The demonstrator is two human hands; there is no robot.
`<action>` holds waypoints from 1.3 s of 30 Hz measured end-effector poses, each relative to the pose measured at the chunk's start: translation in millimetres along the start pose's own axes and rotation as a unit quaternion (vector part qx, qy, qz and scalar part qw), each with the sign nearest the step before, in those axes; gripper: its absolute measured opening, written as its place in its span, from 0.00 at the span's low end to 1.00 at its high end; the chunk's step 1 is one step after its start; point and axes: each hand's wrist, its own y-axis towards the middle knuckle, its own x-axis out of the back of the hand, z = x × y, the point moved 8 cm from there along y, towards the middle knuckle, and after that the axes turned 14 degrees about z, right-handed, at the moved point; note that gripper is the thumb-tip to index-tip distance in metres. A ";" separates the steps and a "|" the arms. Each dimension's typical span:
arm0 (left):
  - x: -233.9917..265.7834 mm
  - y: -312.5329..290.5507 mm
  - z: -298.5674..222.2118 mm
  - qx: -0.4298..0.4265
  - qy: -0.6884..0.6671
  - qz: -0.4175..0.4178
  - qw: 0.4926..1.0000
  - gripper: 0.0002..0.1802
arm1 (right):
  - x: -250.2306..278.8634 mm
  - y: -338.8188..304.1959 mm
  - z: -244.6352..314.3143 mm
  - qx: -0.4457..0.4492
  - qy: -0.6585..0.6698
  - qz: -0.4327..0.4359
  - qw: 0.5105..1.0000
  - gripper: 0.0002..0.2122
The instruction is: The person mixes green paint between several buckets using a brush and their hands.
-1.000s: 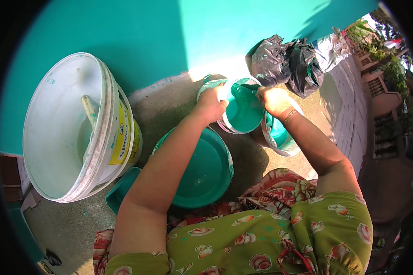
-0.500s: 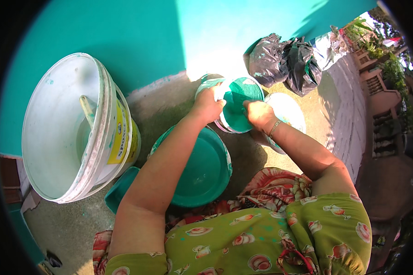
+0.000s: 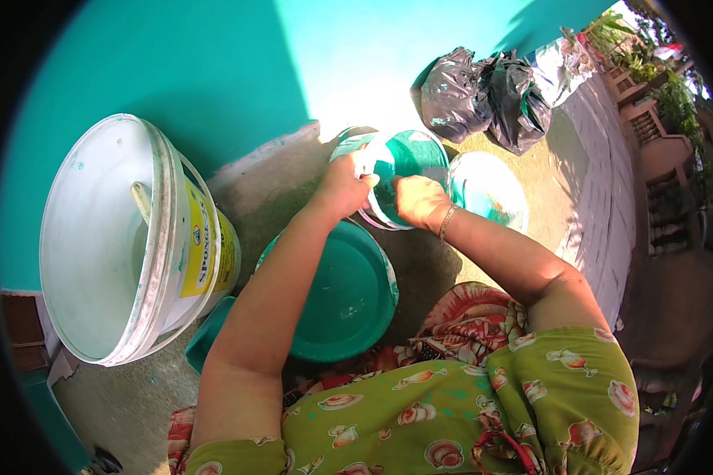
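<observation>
My left hand [image 3: 343,187] is closed on the left rim of a small white bucket [image 3: 380,212], which is tilted and coated inside with green paint. My right hand [image 3: 421,201], with a bracelet at the wrist, reaches over the near rim with its fingers curled against the paint-covered inside. Whatever those fingers hold, if anything, is hidden. Close by on the right stands another white container [image 3: 489,190] with green smears. Nearer to me, below my left forearm, sits a wide green basin [image 3: 345,293].
On the left, a large white bucket [image 3: 95,245] contains a pale-handled tool [image 3: 141,202]. Part of a green vessel [image 3: 206,336] shows beside my left arm. Black plastic bags [image 3: 483,103] lie by the green wall [image 3: 190,71].
My right hand has moved left inside the small bucket, closer to my left hand. The left hand keeps its grip on the rim. The whole view has shifted slightly.
</observation>
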 end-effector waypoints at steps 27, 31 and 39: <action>20.8 6.0 11.7 0.100 0.324 -0.131 0.931 0.25 | 16.8 -12.7 9.5 0.048 0.033 -0.040 0.998 0.12; 21.6 11.9 27.4 0.193 0.146 -0.078 0.967 0.31 | 37.9 -6.9 -3.8 0.053 0.036 -0.136 0.989 0.12; 5.9 16.9 29.9 0.157 -0.043 -0.065 0.984 0.32 | 29.5 6.8 7.5 0.076 0.110 -0.062 0.989 0.10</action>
